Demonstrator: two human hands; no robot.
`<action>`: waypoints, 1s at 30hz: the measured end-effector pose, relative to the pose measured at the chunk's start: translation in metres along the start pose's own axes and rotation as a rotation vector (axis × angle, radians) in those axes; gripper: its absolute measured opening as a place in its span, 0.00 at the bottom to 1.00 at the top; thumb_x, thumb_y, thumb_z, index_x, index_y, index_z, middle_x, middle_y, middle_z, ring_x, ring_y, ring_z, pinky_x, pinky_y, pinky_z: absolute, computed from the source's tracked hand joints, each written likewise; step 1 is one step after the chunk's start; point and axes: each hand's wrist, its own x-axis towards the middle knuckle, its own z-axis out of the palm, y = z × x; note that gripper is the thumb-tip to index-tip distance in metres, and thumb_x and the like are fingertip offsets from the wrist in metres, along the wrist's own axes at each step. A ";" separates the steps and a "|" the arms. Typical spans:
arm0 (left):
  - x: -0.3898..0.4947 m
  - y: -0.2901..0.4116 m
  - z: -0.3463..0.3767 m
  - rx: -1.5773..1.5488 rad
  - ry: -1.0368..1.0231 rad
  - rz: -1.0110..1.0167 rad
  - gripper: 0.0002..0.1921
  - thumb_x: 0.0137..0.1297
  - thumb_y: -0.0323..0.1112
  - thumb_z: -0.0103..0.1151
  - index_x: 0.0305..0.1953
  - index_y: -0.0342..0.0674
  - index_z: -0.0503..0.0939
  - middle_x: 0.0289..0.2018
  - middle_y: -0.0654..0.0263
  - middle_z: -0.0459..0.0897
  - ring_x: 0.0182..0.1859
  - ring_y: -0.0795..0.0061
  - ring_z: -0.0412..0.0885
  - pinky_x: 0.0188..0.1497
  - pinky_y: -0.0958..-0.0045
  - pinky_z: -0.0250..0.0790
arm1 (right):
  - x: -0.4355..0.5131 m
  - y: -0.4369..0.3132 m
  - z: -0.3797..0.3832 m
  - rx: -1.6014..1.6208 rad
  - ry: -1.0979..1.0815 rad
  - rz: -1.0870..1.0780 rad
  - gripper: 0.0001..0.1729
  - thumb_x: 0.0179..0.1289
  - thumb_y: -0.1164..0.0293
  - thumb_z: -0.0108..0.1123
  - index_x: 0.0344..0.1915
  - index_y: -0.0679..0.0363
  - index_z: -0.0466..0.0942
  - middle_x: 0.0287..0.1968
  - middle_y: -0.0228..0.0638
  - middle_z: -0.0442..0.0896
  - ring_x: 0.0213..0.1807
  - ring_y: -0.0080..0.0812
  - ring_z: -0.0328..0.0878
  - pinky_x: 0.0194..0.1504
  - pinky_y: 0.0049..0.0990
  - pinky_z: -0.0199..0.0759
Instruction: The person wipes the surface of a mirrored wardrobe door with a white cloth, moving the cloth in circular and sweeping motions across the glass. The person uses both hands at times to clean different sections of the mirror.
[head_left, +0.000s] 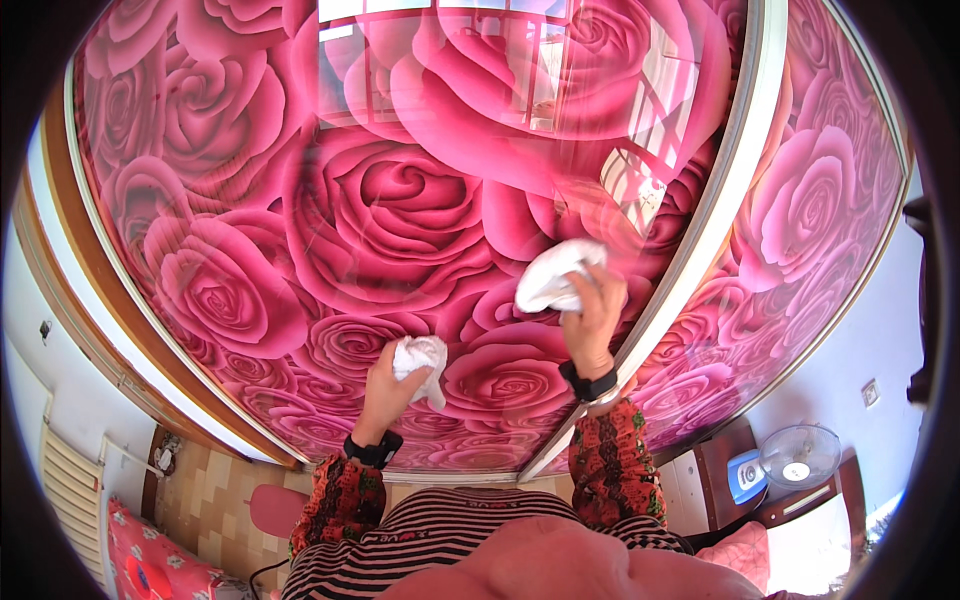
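Note:
Before me stands a tall glossy door panel (405, 247) printed with large pink roses. My right hand (596, 311) grips a folded white cloth (556, 274) at the panel's lower right, near the pale upright frame strip (694, 262). Whether that cloth touches the surface is hard to tell; its outline is slightly blurred. Lower and to the left, my left hand (386, 390) holds a crumpled white cloth (421, 360) in front of the panel. Dark bands circle both wrists, above red patterned sleeves.
Right of the frame strip is a second rose-printed panel (802, 195). An electric fan (799, 457) and a blue-and-white box (746, 478) stand low at right. A radiator (71, 495), a red floral-covered surface (161, 547) and a pink seat (277, 510) are at lower left.

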 end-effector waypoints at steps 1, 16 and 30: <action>-0.008 -0.009 -0.002 -0.046 -0.025 -0.023 0.29 0.64 0.35 0.72 0.63 0.32 0.75 0.44 0.57 0.88 0.45 0.72 0.87 0.48 0.68 0.79 | 0.013 0.003 -0.002 -0.014 0.052 0.019 0.29 0.43 0.87 0.58 0.48 0.58 0.85 0.54 0.43 0.80 0.55 0.51 0.75 0.57 0.43 0.69; -0.063 -0.057 0.019 -0.083 -0.278 -0.085 0.28 0.68 0.40 0.70 0.64 0.32 0.75 0.49 0.57 0.88 0.51 0.70 0.87 0.56 0.68 0.77 | -0.022 -0.064 0.051 0.160 -0.187 -0.191 0.25 0.45 0.83 0.62 0.47 0.56 0.85 0.53 0.36 0.81 0.54 0.45 0.78 0.57 0.42 0.73; -0.114 -0.109 -0.016 -0.061 -0.320 -0.225 0.29 0.67 0.41 0.70 0.64 0.35 0.75 0.48 0.58 0.88 0.51 0.67 0.86 0.55 0.66 0.76 | 0.025 -0.005 0.003 0.035 0.122 0.137 0.30 0.46 0.89 0.58 0.51 0.58 0.85 0.55 0.43 0.79 0.58 0.49 0.74 0.62 0.39 0.68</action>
